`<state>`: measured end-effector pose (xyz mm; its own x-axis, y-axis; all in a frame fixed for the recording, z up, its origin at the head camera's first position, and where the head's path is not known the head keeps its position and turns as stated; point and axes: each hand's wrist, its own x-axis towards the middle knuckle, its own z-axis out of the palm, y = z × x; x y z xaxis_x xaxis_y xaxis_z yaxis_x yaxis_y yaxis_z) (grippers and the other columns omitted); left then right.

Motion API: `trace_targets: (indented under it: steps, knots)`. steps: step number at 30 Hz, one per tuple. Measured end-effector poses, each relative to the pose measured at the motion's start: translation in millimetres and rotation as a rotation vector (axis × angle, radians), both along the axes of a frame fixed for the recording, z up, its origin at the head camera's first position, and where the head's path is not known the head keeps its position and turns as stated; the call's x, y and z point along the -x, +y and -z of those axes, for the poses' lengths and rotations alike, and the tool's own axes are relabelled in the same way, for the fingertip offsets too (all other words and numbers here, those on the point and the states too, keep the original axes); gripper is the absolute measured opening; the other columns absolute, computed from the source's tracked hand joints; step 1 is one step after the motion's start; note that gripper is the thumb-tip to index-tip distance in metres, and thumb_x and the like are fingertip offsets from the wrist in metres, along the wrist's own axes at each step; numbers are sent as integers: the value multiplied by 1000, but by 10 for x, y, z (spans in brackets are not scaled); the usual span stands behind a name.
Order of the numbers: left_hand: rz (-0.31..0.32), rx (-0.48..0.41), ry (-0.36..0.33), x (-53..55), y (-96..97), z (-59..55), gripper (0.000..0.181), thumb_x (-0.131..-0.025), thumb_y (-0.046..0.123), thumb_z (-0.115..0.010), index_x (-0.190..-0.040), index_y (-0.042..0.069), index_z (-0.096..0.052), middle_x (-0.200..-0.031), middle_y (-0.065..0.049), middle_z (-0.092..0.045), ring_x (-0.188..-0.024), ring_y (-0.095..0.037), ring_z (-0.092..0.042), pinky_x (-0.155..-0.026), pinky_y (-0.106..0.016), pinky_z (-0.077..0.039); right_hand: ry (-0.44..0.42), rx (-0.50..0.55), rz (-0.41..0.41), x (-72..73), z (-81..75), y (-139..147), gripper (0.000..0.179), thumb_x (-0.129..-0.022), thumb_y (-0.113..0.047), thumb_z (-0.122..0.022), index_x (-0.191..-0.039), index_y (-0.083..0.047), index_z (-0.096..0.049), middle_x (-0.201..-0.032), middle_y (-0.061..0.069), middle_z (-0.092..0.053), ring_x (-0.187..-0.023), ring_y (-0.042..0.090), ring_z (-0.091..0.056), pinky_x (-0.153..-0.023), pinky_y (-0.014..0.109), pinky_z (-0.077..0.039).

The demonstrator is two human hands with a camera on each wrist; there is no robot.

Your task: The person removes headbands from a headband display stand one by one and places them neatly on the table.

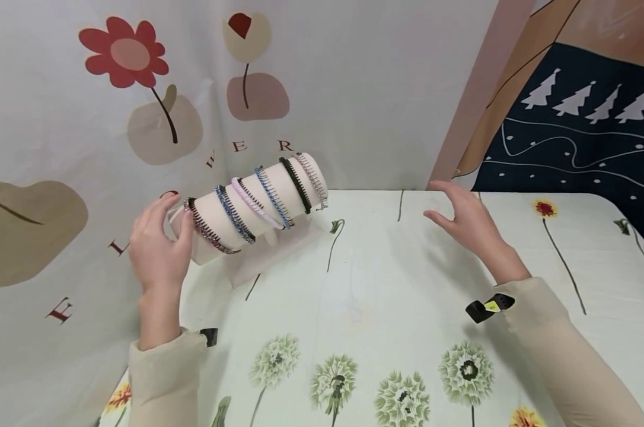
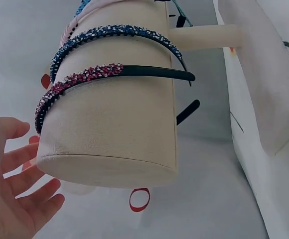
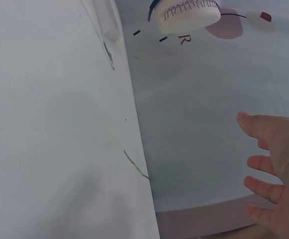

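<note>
A cream cylindrical display stand [image 1: 210, 214] lies slanted on the table's left, bearing several headbands. At its near end sits a headband with red and pink stones [image 1: 207, 233], its black arm showing in the left wrist view. Farther along come a dark blue beaded headband [image 1: 233, 214], a lilac one [image 1: 254, 203] and a black one [image 1: 295, 184]. My left hand [image 1: 161, 252] is at the near end, fingers spread beside the red headband; whether they touch it, I cannot tell. My right hand [image 1: 468, 219] hovers over the table on the right, thumb and fingers apart, holding nothing.
A white table cover [image 1: 370, 296] printed with dandelions spreads below. Behind and to the left hangs a flower-printed cloth [image 1: 354, 89]. Dark blue fabric with white trees [image 1: 583, 142] is at the back right. The stand's pale base [image 1: 284, 248] rests on the table.
</note>
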<state>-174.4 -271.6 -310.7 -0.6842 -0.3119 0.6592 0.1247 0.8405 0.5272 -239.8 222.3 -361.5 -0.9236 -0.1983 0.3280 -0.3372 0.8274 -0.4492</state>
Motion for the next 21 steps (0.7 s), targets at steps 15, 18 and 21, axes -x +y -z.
trace_targets:
  steps: [15, 18, 21]
  knots:
    - [19, -60, 63, 43, -24, 141, 29, -96, 22, -63, -119, 7, -71, -127, -6, -70, -123, -29, -63, -105, -45, -50, -14, -7, -5, -2, 89, -59, 62, -94, -22, -69, -147, -5, -43, -151, 21, -46, -140, 41, -41, -117, 58, -33]
    - [19, -91, 65, 44, -20, 154, 28, -96, 22, -63, -118, 8, -72, -124, -5, -71, -119, -24, -64, -100, -37, -55, -25, -10, -4, -5, 91, -72, 62, -94, -22, -68, -148, -6, -43, -151, 21, -46, -141, 42, -40, -118, 59, -31]
    - [28, -132, 71, 41, -12, 166, 27, -96, 21, -62, -118, 9, -72, -122, -6, -72, -118, -21, -65, -99, -26, -55, -31, -10, -3, -6, 92, -87, 62, -94, -23, -68, -148, -5, -42, -151, 21, -45, -141, 42, -40, -118, 59, -31]
